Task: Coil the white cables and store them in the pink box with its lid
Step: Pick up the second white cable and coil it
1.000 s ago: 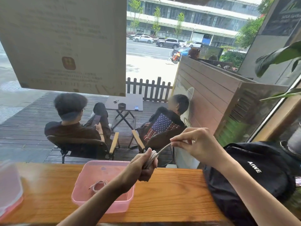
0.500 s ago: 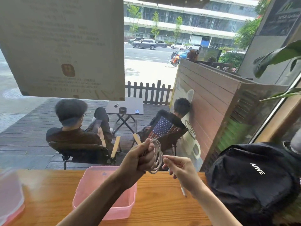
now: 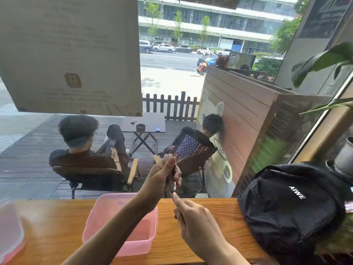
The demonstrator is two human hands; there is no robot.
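The white cable (image 3: 170, 179) is up in the air above the far edge of the wooden counter (image 3: 200, 236), seen edge-on as a thin bundle of loops pinched in the left hand (image 3: 162, 180), thumb pressed flat along it. Its free tail drops out below the fist to the right hand (image 3: 193, 217), whose fingertips (image 3: 175, 197) are closed on the end just under the left hand. Both hands, then, are clamped on the same cable, close together but not touching. By the look of it the coiling is nearly done — only a short tail seems left to wind in or tuck. The pink box (image 3: 122, 240) sits open on the counter just below and left of the hands, partly behind the left forearm. Motion blur smears its inside, so whether another cable already lies in it cannot be told. The lid (image 3: 10, 232) lies apart at the far left edge, cut off by the frame and blurred — it is not yet on the box. So storing this coil and closing the box remain. How many loops the coil has, and what plug is on the end, is too small to make out. A black backpack (image 3: 290, 207) rests on the counter at the right.
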